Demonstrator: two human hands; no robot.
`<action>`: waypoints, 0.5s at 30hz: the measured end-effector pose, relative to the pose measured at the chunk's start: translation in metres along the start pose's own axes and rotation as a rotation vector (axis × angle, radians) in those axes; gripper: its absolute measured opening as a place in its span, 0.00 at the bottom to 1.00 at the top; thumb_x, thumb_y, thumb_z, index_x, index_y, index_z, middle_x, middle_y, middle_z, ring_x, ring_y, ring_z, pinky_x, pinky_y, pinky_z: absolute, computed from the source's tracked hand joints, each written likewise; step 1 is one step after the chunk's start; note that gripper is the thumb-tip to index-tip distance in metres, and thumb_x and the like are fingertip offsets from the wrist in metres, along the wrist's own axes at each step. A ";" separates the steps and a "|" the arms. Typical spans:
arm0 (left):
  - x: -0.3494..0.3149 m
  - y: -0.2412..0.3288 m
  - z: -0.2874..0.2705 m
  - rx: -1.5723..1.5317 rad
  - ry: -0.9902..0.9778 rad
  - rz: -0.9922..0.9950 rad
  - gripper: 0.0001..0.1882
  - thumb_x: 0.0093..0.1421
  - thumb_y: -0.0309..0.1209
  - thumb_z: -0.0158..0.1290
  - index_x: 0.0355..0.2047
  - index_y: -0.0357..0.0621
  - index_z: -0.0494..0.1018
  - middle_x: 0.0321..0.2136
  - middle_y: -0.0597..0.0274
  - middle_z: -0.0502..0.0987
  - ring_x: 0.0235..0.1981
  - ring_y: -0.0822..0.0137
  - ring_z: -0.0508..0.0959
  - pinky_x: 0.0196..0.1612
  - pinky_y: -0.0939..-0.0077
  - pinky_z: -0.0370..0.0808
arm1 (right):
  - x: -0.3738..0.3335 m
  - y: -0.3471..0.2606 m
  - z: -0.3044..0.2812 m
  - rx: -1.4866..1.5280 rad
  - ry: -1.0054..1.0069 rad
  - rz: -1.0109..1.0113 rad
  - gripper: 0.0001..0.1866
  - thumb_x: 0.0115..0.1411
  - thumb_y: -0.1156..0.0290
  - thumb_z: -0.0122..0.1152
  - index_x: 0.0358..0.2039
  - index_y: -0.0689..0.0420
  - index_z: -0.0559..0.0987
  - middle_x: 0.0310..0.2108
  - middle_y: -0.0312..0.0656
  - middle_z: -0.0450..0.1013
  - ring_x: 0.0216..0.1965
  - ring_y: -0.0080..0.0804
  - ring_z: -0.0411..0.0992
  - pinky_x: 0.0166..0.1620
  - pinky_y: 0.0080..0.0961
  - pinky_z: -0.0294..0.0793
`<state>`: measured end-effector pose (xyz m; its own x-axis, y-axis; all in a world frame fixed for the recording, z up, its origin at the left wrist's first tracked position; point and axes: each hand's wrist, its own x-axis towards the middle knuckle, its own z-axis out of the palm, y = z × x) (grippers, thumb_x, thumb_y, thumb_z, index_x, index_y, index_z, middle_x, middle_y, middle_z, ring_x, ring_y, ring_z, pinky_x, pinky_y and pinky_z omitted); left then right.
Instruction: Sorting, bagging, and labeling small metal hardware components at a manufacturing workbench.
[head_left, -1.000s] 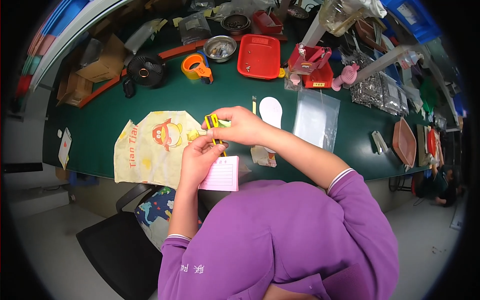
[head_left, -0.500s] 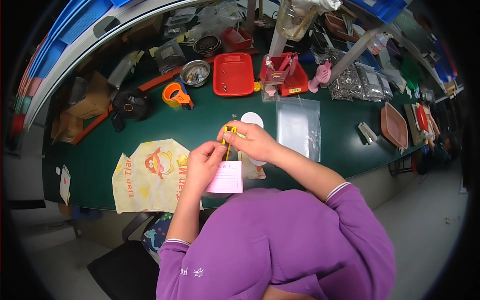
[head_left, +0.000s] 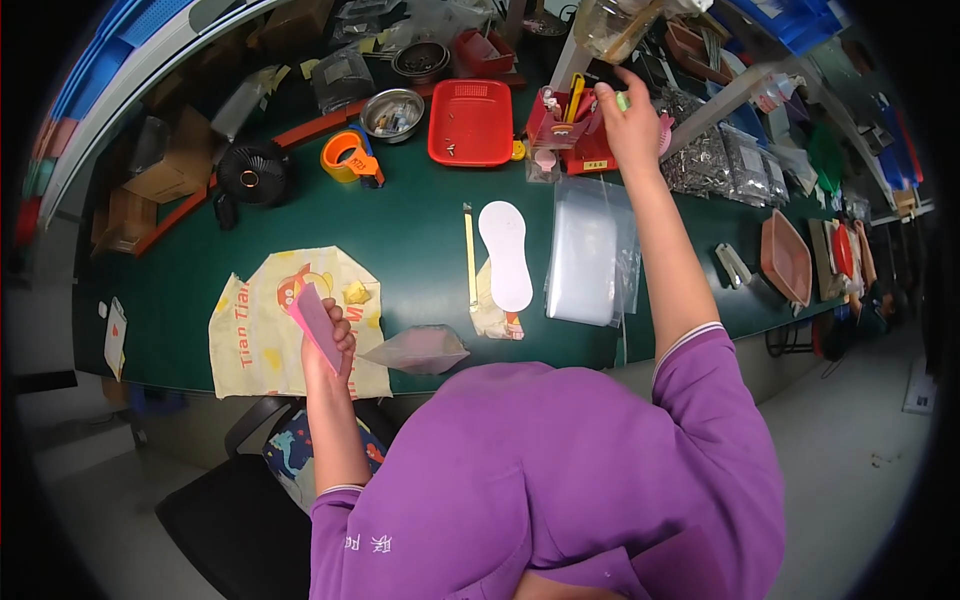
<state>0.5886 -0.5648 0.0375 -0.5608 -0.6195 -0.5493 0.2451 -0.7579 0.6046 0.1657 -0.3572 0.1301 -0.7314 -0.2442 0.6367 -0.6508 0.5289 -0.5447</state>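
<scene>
My left hand (head_left: 341,345) is closed round a pink pad of paper slips (head_left: 321,322), held tilted above a pale yellow printed bag (head_left: 250,340). At the back, my right hand (head_left: 630,120) reaches beside a pink pen holder (head_left: 548,128). A small light-green thing (head_left: 622,101) shows between its thumb and fingers; its kind is unclear. Upright in the holder stands a yellow utility knife (head_left: 574,98). On the middle of the table lie a white shaped insole-like piece (head_left: 505,255) and a thin yellow strip (head_left: 470,255). A translucent plastic bag (head_left: 425,350) rests at the near edge.
Clear plastic bags (head_left: 583,265) lie right of the white piece. Behind are a red tray (head_left: 470,125), a metal bowl (head_left: 391,116), an orange tape dispenser (head_left: 350,158) and a black fan (head_left: 251,173). A stapler (head_left: 733,265) and pink basket (head_left: 787,262) sit right. A shelf post (head_left: 715,105) rises near my right arm.
My hands have parted. The right moved to the back beside the pen holder, where the yellow knife now stands. The left moved left with the pink pad, uncovering the white piece and yellow strip.
</scene>
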 end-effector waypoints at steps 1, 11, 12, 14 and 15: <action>-0.002 -0.001 -0.008 -0.035 -0.049 0.023 0.09 0.64 0.32 0.42 0.39 0.41 0.68 0.23 0.68 0.69 0.14 0.78 0.63 0.12 0.87 0.60 | -0.003 -0.001 -0.005 0.032 0.020 0.044 0.22 0.59 0.54 0.56 0.49 0.53 0.71 0.34 0.50 0.76 0.36 0.47 0.74 0.39 0.34 0.73; -0.029 0.006 -0.048 0.490 0.317 0.110 0.12 0.64 0.38 0.46 0.37 0.42 0.69 0.13 0.72 0.61 0.09 0.80 0.58 0.09 0.85 0.50 | -0.187 -0.026 -0.020 0.405 -0.962 0.106 0.14 0.57 0.78 0.48 0.43 0.53 0.76 0.32 0.41 0.74 0.38 0.36 0.73 0.44 0.29 0.72; -0.030 0.003 -0.053 0.495 0.323 0.106 0.12 0.64 0.38 0.46 0.37 0.42 0.69 0.13 0.72 0.61 0.09 0.80 0.58 0.09 0.85 0.50 | -0.206 -0.032 -0.022 0.383 -1.016 -0.012 0.15 0.55 0.79 0.49 0.43 0.53 0.76 0.36 0.43 0.73 0.41 0.42 0.72 0.46 0.31 0.71; -0.029 -0.009 -0.063 0.680 0.200 0.146 0.09 0.63 0.33 0.49 0.38 0.41 0.72 0.23 0.70 0.71 0.21 0.81 0.69 0.23 0.86 0.66 | -0.229 -0.033 -0.022 0.314 -1.110 0.113 0.12 0.55 0.74 0.54 0.40 0.52 0.78 0.37 0.44 0.73 0.41 0.43 0.72 0.45 0.31 0.72; -0.029 -0.012 -0.058 0.830 0.135 0.127 0.10 0.63 0.32 0.50 0.42 0.40 0.72 0.28 0.68 0.74 0.27 0.80 0.71 0.31 0.87 0.69 | -0.235 -0.024 -0.022 0.259 -1.116 0.154 0.11 0.54 0.72 0.56 0.39 0.52 0.78 0.36 0.44 0.73 0.41 0.43 0.72 0.45 0.31 0.72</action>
<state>0.6476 -0.5496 0.0122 -0.4565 -0.7486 -0.4807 -0.3893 -0.3178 0.8645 0.3577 -0.2948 0.0053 -0.4959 -0.8420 -0.2122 -0.4670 0.4647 -0.7524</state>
